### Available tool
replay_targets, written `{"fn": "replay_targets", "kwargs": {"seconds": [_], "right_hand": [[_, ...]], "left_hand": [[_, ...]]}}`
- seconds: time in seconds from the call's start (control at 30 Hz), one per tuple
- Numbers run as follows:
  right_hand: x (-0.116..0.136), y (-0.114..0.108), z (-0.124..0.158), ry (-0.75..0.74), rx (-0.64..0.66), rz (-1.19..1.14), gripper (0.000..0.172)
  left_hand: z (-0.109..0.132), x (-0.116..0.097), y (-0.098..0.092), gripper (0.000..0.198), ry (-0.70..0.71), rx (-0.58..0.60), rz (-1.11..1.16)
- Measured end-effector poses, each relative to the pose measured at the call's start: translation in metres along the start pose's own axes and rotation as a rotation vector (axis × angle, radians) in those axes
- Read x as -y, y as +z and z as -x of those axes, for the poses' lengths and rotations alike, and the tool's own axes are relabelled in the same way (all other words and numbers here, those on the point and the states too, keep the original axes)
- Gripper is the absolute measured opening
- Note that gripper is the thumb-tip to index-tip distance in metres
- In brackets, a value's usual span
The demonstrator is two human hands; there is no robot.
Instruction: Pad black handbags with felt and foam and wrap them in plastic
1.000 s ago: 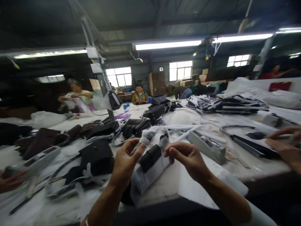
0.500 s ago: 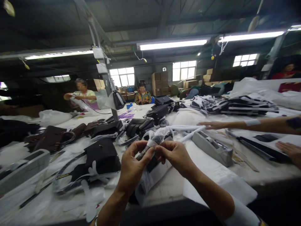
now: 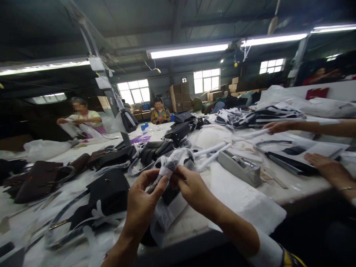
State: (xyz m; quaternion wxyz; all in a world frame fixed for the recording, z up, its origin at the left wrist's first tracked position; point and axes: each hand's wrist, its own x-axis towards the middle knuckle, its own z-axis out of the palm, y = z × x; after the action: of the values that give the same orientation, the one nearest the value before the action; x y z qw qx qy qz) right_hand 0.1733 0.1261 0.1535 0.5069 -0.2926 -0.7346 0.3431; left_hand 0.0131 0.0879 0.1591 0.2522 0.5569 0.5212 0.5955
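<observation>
My left hand (image 3: 146,193) is closed round a dark bag handle (image 3: 169,162) wrapped in clear plastic, its thumb pressing near a white band (image 3: 166,171) that circles the handle. My right hand (image 3: 191,185) pinches the same wrapped handle from the other side; its fingertips are partly hidden. Beneath both hands, plastic film (image 3: 164,218) hangs over a dark bag at the table's front edge. To the left lies a black handbag (image 3: 108,189) with a strap and white wrapping pieces about it.
A grey tape dispenser (image 3: 239,170) and a white foam sheet (image 3: 244,196) lie to the right. Beyond them a co-worker's hand (image 3: 280,127) grips a white strip; the other hand (image 3: 319,163) rests flat on a dark piece. Brown handbags (image 3: 36,181) and black bags (image 3: 155,151) cover the left and middle.
The view has turned to the right. The co-worker's far hand has moved right, drawing a white strip away from the others. My hands keep their hold, with the white band now more visible.
</observation>
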Motion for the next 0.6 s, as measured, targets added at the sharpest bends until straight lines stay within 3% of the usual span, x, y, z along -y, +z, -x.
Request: {"fn": "replay_targets", "kwargs": {"seconds": [0.2, 0.3, 0.43, 0.6], "right_hand": [[-0.015, -0.004, -0.012, 0.11, 0.064, -0.254, 0.011], [-0.018, -0.006, -0.012, 0.087, 0.09, -0.302, 0.015], [-0.017, -0.004, -0.006, 0.021, 0.043, -0.253, 0.032], [-0.008, 0.0, -0.001, 0.004, -0.021, -0.132, 0.037]], "left_hand": [[-0.002, 0.003, -0.003, 0.048, -0.048, -0.001, 0.016], [-0.003, 0.004, -0.003, 0.051, -0.077, -0.005, 0.009], [-0.004, 0.003, -0.002, 0.059, -0.13, -0.02, -0.021], [-0.005, -0.002, -0.003, 0.065, -0.176, -0.039, -0.113]]}}
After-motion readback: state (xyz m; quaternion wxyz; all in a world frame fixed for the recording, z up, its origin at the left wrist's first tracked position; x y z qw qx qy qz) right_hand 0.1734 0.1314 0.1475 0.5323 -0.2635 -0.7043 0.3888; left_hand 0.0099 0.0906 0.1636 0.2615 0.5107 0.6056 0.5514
